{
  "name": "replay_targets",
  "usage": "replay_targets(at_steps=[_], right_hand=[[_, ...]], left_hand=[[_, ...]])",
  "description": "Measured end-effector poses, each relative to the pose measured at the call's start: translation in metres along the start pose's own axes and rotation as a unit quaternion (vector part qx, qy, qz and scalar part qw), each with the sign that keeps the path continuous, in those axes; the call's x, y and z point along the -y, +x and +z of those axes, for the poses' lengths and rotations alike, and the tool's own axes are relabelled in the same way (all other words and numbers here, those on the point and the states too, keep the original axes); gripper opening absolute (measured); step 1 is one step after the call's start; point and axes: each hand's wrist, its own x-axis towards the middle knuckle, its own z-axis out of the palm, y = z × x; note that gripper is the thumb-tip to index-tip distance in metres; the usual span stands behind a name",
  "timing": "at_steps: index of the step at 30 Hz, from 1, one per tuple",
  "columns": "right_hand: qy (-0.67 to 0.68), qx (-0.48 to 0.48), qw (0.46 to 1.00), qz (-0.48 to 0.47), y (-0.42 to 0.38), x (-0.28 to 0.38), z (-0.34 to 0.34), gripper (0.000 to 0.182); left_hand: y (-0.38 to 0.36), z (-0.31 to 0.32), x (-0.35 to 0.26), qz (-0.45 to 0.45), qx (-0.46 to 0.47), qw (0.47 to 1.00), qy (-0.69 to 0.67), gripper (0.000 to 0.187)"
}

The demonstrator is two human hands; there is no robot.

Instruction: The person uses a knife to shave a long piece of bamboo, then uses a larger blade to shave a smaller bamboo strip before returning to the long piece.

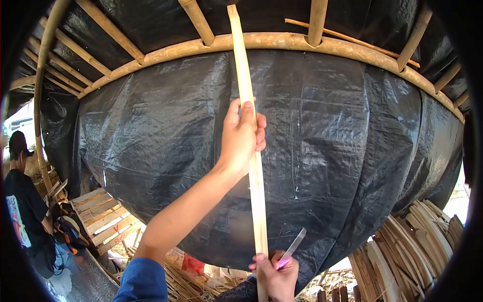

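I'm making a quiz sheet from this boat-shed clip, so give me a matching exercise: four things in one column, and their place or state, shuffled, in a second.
Things:
1. left hand
2. right hand
3. black tarpaulin
4. wooden pallet

Places or states:
A. stretched over the rounded bamboo frame
B. lying on the ground at lower left
C. gripping the bamboo strip partway up
D. at the strip's lower end, holding a pink-handled blade

Pairs: 1-C, 2-D, 3-A, 4-B
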Motion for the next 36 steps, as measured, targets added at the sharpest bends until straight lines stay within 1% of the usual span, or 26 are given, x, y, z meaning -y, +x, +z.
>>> replay_targets(at_steps=[2,3,5,6,8,9,10,12,13,14,15,16,17,18,19,21,22,23,25,28,30,31,34,36], right_hand=[[0.048,0.009,0.999,-0.017,-0.006,-0.02,-0.004,0.039],[0.049,0.009,0.999,-0.017,-0.006,-0.022,-0.002,0.039],[0.106,0.011,0.993,-0.059,-0.009,-0.027,0.0,0.04],[0.104,0.006,0.993,-0.055,-0.01,-0.02,0.005,0.04],[0.101,0.003,0.995,0.021,-0.009,0.003,0.021,0.04],[0.091,0.023,0.996,0.001,-0.008,-0.002,0.021,0.04],[0.125,0.053,0.99,-0.045,-0.005,-0.015,0.023,0.04],[0.116,0.062,0.99,-0.044,-0.011,-0.022,0.031,0.04],[0.1,0.005,0.995,-0.007,-0.017,-0.015,0.043,0.042],[0.132,0.033,0.991,-0.014,-0.016,-0.031,0.041,0.02],[0.167,0.053,0.985,-0.01,-0.013,-0.05,0.037,0.029],[0.202,0.072,0.977,-0.005,-0.011,-0.059,0.036,0.04],[0.175,0.068,0.982,-0.003,-0.013,-0.065,0.031,0.04],[0.148,0.064,0.987,-0.002,-0.013,-0.066,0.025,0.041],[0.168,0.062,0.984,0.003,-0.014,-0.069,0.019,0.04],[0.154,0.043,0.987,-0.006,-0.014,-0.071,0.009,0.04],[0.153,0.031,0.988,-0.01,-0.011,-0.068,0.004,0.04],[0.122,0.021,0.992,-0.021,-0.008,-0.072,-0.004,0.041],[0.123,-0.005,0.992,-0.029,-0.006,-0.073,-0.015,0.041],[0.117,-0.038,0.991,-0.047,-0.005,-0.069,-0.032,0.042],[0.113,-0.062,0.991,-0.048,-0.004,-0.068,-0.039,0.042],[0.113,-0.059,0.99,-0.057,-0.003,-0.071,-0.042,0.042],[0.08,-0.06,0.993,-0.065,0.001,-0.076,-0.04,0.042],[0.069,-0.062,0.994,-0.065,0.006,-0.077,-0.039,0.043]], left_hand=[[-0.012,-0.001,-0.011,-0.004,-0.004,1.0,-0.006,0.024],[-0.017,0.001,-0.015,0.008,-0.001,1.0,-0.002,0.024],[-0.018,0.003,-0.018,0.035,0.008,0.999,-0.001,0.024],[-0.014,0.004,-0.02,0.029,0.006,1.0,-0.003,0.024],[-0.002,0.006,-0.026,0.041,-0.01,0.999,0.013,0.024],[0.0,0.005,-0.029,0.043,-0.01,0.999,0.009,0.024],[-0.001,0.001,-0.032,0.043,-0.01,0.999,0.011,0.024],[-0.005,-0.008,-0.038,0.036,0.02,0.999,0.034,0.024],[-0.006,-0.013,-0.039,0.031,0.018,0.999,0.037,0.024],[-0.008,-0.015,-0.037,0.029,0.014,0.999,0.041,0.024],[-0.011,-0.018,-0.035,0.027,0.006,0.999,0.047,0.023],[-0.014,-0.02,-0.031,0.024,-0.003,0.998,0.053,0.023],[-0.016,-0.024,-0.023,0.013,0.002,0.998,0.056,0.023],[-0.017,-0.029,-0.014,-0.01,0.025,0.997,0.066,0.026],[-0.019,-0.03,-0.004,-0.029,0.031,0.997,0.062,0.027],[-0.023,-0.026,0.019,-0.066,0.057,0.995,0.053,0.029],[-0.024,-0.02,0.031,-0.078,0.062,0.993,0.057,0.03],[-0.025,-0.011,0.042,-0.084,0.068,0.993,0.05,0.031],[-0.025,0.006,0.061,-0.098,0.087,0.991,0.03,0.031],[-0.025,0.033,0.086,-0.1,0.119,0.987,0.025,0.031],[-0.027,0.045,0.099,-0.103,0.112,0.988,0.021,0.031],[-0.026,0.046,0.104,-0.09,0.113,0.989,0.015,0.03],[-0.025,0.04,0.104,-0.109,0.115,0.987,0.011,0.032],[-0.029,0.032,0.108,-0.101,0.124,0.987,0.028,0.031]])
